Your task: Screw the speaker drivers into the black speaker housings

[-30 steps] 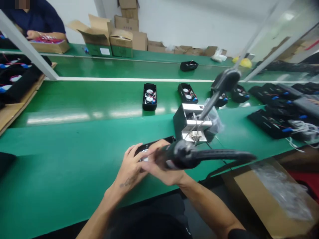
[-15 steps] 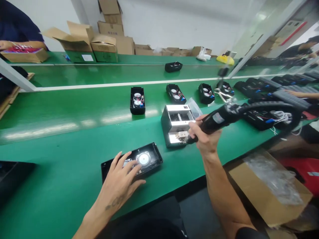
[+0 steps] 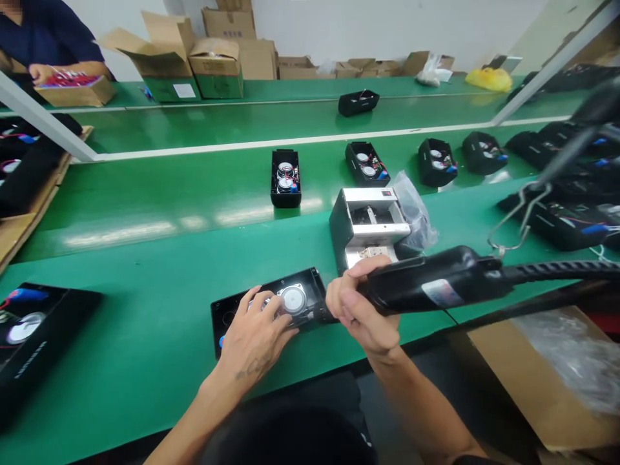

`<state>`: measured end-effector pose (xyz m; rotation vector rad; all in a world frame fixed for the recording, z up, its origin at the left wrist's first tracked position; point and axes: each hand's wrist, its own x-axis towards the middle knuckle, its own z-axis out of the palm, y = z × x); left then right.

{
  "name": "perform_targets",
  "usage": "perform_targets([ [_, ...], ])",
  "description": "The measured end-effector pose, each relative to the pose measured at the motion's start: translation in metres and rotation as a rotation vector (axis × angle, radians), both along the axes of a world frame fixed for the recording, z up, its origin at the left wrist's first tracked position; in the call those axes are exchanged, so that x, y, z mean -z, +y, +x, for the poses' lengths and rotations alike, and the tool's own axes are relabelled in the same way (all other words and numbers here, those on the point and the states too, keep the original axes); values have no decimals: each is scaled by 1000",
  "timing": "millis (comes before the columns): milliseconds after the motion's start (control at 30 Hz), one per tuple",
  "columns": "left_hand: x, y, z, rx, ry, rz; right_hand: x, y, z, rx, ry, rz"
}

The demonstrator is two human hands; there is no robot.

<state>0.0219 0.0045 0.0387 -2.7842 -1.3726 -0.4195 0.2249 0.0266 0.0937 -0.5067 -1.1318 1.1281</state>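
Observation:
An open black speaker case [image 3: 305,284] with a round silver speaker cone [image 3: 293,299] lies on the green bench in front of me. My left hand [image 3: 256,336] rests flat on its left part, fingers spread over the inside. My right hand [image 3: 361,310] is closed round a black electric screwdriver [image 3: 436,284], whose tip end points down at the case's right end. The tool's ribbed cable runs off to the right. The tip itself is hidden by my fingers.
A black and silver screw feeder box [image 3: 371,223] stands just behind my right hand, a clear plastic bag [image 3: 411,206] beside it. Several open speaker cases [image 3: 285,177] lie along the green belt. Another case [image 3: 29,329] sits at my left. A cardboard box [image 3: 547,374] stands lower right. A person works far left.
My right hand has brought the screwdriver back from the feeder box down to the right end of the case. My left hand stayed on the case.

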Motion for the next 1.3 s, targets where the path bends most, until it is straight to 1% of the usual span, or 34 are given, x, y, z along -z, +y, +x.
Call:
perform_targets([
  [167,-1,1,0,2,-17,-25,11,3,-8,-14,-18,-17],
  [367,-1,2,0,13,-24,-13,10,2,-15,-40,-7,-15],
  [533,-2,4,-1,19,-25,-12,11,-3,-22,-60,-154,-13],
  [600,-2,4,-1,21,-33,-8,12,-5,-21,-44,-192,-18],
  [667,-3,3,-1,21,-41,-5,13,-5,-17,8,-188,-31],
  [767,-5,-1,-1,13,-89,2,6,-3,-9,40,-116,-30],
  [900,-9,-4,-1,-2,-285,26,-15,-3,-2,19,-1,9],
  [1033,-7,-3,3,29,-454,50,-31,-9,-1,1,40,17],
  [1167,-4,-4,6,19,-576,61,-36,-13,0,-18,69,31],
  [1300,-7,-6,7,-5,-599,45,-37,-15,2,-22,80,54],
])
